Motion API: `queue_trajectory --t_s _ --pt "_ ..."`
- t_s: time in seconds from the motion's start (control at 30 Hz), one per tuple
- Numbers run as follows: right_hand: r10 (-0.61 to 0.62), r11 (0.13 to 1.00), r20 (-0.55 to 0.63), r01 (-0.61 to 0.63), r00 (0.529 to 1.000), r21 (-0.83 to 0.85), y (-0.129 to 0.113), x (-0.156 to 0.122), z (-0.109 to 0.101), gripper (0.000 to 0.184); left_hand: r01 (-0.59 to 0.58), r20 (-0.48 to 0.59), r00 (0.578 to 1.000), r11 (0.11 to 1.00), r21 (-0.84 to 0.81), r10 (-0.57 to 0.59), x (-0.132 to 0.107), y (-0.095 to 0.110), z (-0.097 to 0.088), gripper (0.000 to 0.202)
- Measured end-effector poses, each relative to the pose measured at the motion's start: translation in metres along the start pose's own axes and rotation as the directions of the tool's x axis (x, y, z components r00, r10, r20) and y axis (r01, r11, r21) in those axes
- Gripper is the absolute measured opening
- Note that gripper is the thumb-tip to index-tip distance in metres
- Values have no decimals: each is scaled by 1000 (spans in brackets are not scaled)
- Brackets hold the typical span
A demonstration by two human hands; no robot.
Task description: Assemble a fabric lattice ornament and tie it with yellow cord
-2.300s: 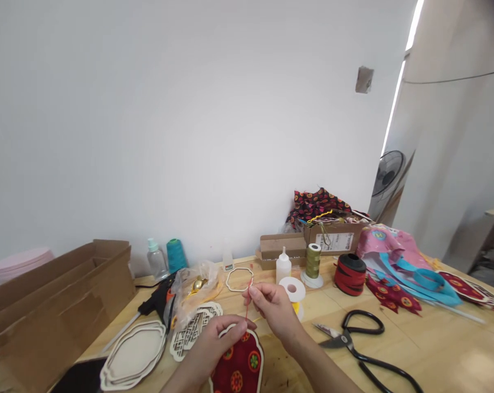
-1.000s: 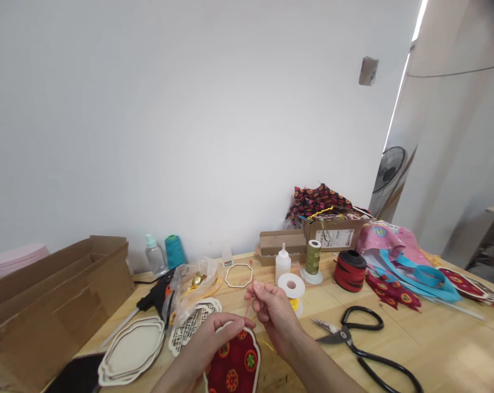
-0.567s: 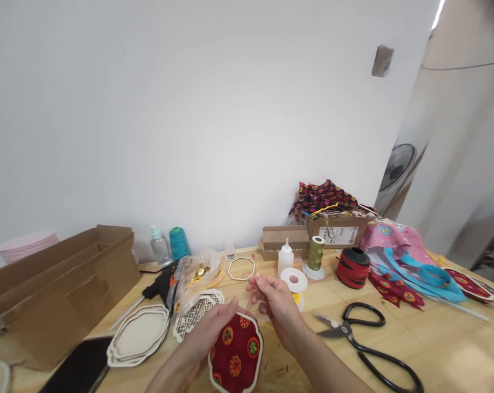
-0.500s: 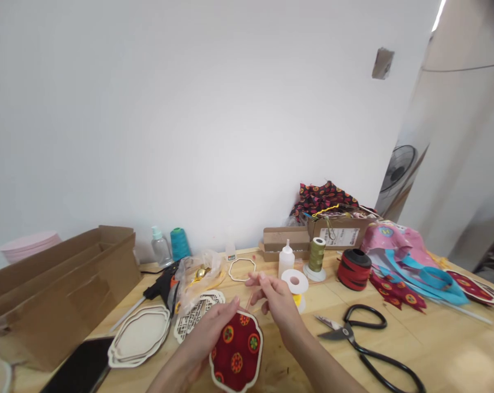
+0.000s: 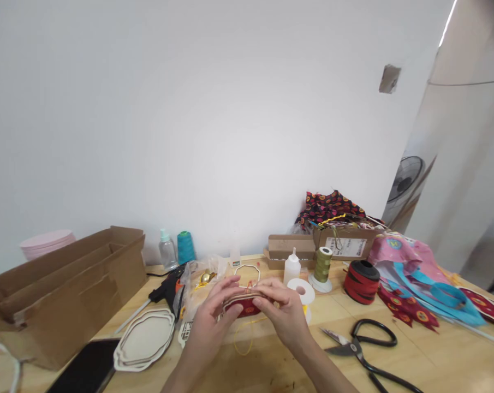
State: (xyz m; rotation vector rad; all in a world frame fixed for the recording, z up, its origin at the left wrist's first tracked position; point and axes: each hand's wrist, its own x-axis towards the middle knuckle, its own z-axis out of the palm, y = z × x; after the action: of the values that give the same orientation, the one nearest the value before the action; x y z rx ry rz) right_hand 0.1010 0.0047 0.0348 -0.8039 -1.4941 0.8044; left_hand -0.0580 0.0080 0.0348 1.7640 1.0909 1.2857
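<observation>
My left hand (image 5: 212,321) and my right hand (image 5: 286,311) both grip a red patterned fabric piece with a pale wooden rim (image 5: 243,304), lifted above the table and tilted nearly edge-on to me. A thin red thread (image 5: 250,285) sticks up from its top edge and a yellow thread (image 5: 243,338) hangs in a loop below it. Fingers of both hands curl over the rim from either side.
On the wooden table (image 5: 435,355) lie black scissors (image 5: 367,349), stacked wooden frames (image 5: 145,339), a glue gun (image 5: 165,288), a glue bottle (image 5: 291,267), thread spools (image 5: 322,265), a red ribbon roll (image 5: 360,281), a cardboard box (image 5: 62,289), a phone (image 5: 85,371) and fabric (image 5: 414,262).
The fabric piece lay flat under my left hand while my right hand pinched the red thread above it. Now both hands hold the piece raised and tilted on edge.
</observation>
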Motion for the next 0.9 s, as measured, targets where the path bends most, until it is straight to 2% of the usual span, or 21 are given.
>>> queue_trajectory --t_s 0.13,0.3,0.47,0.57,0.63,0.67,0.7,0.77,0.83,0.9 --pt "-43 998 35 42 998 36 -4 1 -4 14 -91 -16 996 996 -10 90 -2 2 -3 18" --pt "-162 986 27 163 986 -43 -9 0 -3 7 -165 23 986 984 63 164 -7 2 -3 18" --pt "-279 947 -19 272 960 -168 -12 -4 0 7 -141 -3 990 989 47 142 -7 -1 0 18" --pt "-363 905 -97 326 927 -272 -10 -7 0 11 -65 -131 990 996 -66 56 -3 -5 3 34" --pt "-452 845 -110 386 885 -369 -8 -9 0 14 63 -233 967 983 -175 -104 -1 -5 4 43" --pt "-499 805 -93 420 862 -419 -7 -10 0 17 153 -232 949 954 -259 -215 0 -5 5 45" --pt "-540 759 -58 456 840 -465 -5 -11 1 19 249 -182 927 901 -356 -329 0 -3 6 47" --pt "-600 662 56 534 798 -526 -1 -13 3 25 412 23 882 748 -520 -470 -2 0 7 51" --pt "-610 576 193 598 768 -557 2 -14 4 30 467 171 867 644 -606 -468 -3 3 7 43" --pt "-590 551 264 619 763 -560 5 -14 4 31 393 124 900 653 -648 -418 -3 3 5 33"
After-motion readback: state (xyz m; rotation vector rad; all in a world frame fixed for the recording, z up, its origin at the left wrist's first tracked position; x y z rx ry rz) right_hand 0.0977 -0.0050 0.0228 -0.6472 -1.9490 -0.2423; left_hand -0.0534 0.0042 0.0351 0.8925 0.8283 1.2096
